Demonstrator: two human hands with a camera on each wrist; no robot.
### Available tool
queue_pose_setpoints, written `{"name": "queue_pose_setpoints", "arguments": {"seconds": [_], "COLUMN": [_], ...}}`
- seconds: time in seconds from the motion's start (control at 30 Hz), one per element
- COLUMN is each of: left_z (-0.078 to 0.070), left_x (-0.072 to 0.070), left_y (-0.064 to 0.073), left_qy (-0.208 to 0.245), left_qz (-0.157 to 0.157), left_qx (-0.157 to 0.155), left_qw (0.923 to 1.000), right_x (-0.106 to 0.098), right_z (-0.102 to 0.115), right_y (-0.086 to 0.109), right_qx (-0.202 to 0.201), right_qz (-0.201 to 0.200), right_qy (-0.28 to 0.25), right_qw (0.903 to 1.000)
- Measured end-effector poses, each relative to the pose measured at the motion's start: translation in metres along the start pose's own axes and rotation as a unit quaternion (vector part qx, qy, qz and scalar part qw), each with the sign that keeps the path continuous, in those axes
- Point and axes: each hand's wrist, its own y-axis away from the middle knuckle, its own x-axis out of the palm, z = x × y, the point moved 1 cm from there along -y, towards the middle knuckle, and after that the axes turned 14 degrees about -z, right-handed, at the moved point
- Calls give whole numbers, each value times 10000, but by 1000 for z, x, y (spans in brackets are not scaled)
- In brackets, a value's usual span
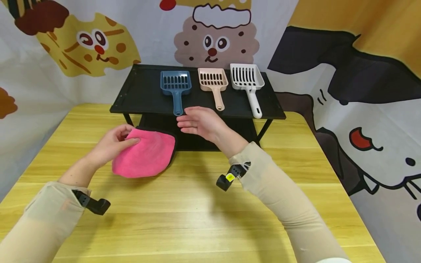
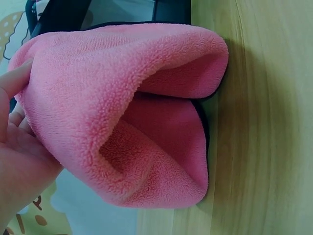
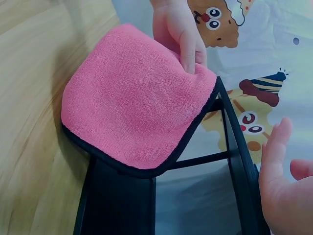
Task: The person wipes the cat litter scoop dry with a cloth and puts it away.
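My left hand [image 1: 113, 144] pinches a pink plush cloth [image 1: 148, 153] with dark edging, thumb on top near one edge. The cloth hangs folded over above the table in the left wrist view, its loose part [image 2: 171, 78] drooping. My right hand [image 1: 205, 124] holds nothing; its fingers are extended, close to the handle end of a blue litter scoop [image 1: 177, 86] in the head view. In the right wrist view part of that right hand [image 3: 283, 181] shows beside the black rack frame. A pale pink litter scoop [image 1: 214, 84] and a white litter scoop [image 1: 251, 86] lie farther right.
The three slotted scoops lie on the top shelf of a black two-tier rack [image 1: 141, 87], handles toward me. The rack stands at the back of a wood-grain table [image 1: 184, 219]. Behind it hangs a cartoon-printed curtain [image 1: 154, 33].
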Motion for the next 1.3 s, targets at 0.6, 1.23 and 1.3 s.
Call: {"name": "queue_pose_setpoints", "arguments": {"seconds": [0.6, 1.23, 1.3], "left_z": [0, 21, 25], "left_x": [-1, -49, -59], "left_y": [2, 15, 20], "left_qy": [11, 312, 333], "left_qz": [-38, -738, -865], "left_qx": [-34, 1, -47], "left_qw": [10000, 9968, 9957], "right_x": [7, -45, -57], "right_z": [4, -29, -37], "right_y": [0, 21, 21], "right_qx": [-115, 60, 122], "right_qz": [459, 1034, 1079], "right_qy": [-907, -174, -174], "right_qw": [9947, 9945, 9939]}}
